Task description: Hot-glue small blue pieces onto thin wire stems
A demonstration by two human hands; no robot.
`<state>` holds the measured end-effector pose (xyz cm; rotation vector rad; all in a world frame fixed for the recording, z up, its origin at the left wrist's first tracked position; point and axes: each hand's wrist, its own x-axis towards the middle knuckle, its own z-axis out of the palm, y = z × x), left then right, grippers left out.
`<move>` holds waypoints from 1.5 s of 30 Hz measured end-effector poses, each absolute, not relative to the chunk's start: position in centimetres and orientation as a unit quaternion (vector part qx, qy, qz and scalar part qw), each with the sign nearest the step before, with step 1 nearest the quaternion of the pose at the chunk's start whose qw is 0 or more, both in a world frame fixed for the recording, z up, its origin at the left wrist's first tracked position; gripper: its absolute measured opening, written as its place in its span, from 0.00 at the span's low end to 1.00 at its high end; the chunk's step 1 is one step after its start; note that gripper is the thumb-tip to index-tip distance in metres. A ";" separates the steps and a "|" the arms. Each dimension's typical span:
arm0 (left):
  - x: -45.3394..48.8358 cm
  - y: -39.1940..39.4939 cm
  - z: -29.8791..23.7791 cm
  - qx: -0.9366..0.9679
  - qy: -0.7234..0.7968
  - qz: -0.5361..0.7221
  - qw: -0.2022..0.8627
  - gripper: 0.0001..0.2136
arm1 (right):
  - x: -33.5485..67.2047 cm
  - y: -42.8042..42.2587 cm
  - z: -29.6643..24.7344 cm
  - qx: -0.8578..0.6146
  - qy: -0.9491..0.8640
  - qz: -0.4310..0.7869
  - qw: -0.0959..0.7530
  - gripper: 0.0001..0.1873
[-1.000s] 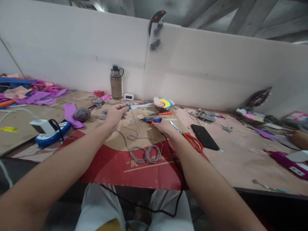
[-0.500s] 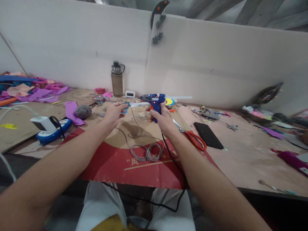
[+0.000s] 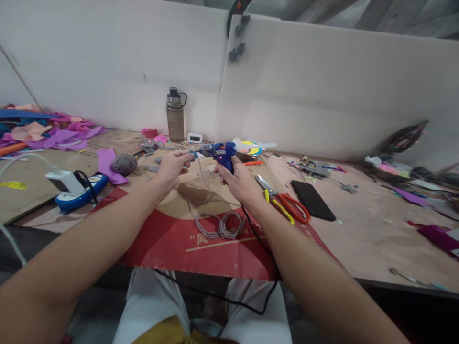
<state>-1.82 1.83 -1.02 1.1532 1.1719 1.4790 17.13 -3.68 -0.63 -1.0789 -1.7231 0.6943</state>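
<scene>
My right hand (image 3: pixel 233 176) is wrapped round the grip of a blue hot glue gun (image 3: pixel 225 155), its nozzle pointing left. A clear glue stick (image 3: pixel 260 146) sticks out of its back, and a black cord runs down from the grip. Between the fingertips of my left hand (image 3: pixel 174 167) is a small blue-grey piece (image 3: pixel 194 154), mostly hidden by the fingers, close to the nozzle; I cannot tell whether they touch. Grey cord (image 3: pixel 201 167) hangs below the piece. A looped bundle of grey cord (image 3: pixel 219 224) lies on the red and tan board (image 3: pixel 158 248).
Right of my right hand lie orange-handled scissors (image 3: pixel 296 209), a yellow-handled tool (image 3: pixel 281 210) and a black phone (image 3: pixel 312 199). A bottle (image 3: pixel 175 117) and a small white clock (image 3: pixel 194 138) stand behind. On the left are grey yarn (image 3: pixel 124 164), a power strip (image 3: pixel 81 195) and felt scraps (image 3: pixel 57 136).
The glue gun has moved left, bringing its nozzle up to the small piece in my left hand. My left hand has shifted slightly right. The yellow-handled tool now shows beside my right forearm.
</scene>
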 end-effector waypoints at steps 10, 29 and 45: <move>-1.6 1.3 -0.8 0.481 0.462 0.598 0.445 0.08 | 17.1 -3.4 -0.9 -0.454 -0.712 0.256 0.470 0.14; -1.5 1.0 -0.5 0.488 0.476 0.592 0.430 0.06 | 17.1 -3.6 -0.6 -0.435 -0.737 0.193 0.479 0.21; -1.5 1.0 -0.4 0.487 0.471 0.593 0.434 0.06 | 17.1 -3.5 -0.7 -0.433 -0.734 0.197 0.485 0.21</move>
